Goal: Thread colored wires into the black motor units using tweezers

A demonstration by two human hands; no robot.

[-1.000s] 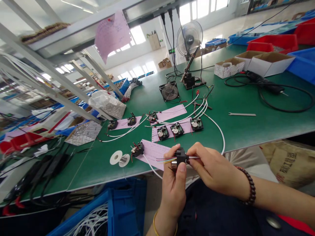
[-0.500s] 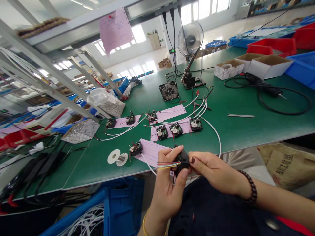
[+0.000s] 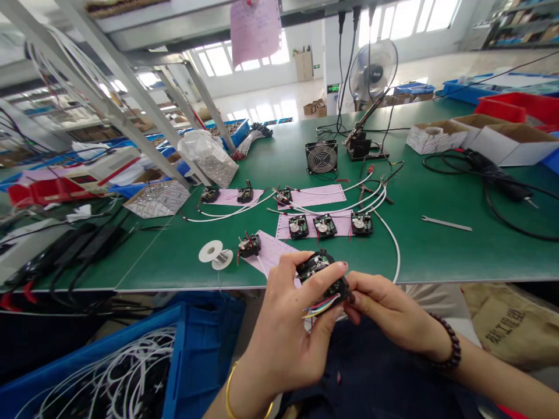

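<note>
Your hands meet on the black module (image 3: 321,265), held at the green bench's (image 3: 166,262) front edge.
Your left hand (image 3: 283,326) clasps it; its length slants down toward your right hand (image 3: 384,302), fingertips bunched at the near corner. Coloured wires (image 3: 325,304) emerge by your left thumb. The underside and whatever the right fingertips pinch are hidden.

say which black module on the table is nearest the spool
The module at the left end of the front pink sheet; the others lie farther back.
</note>
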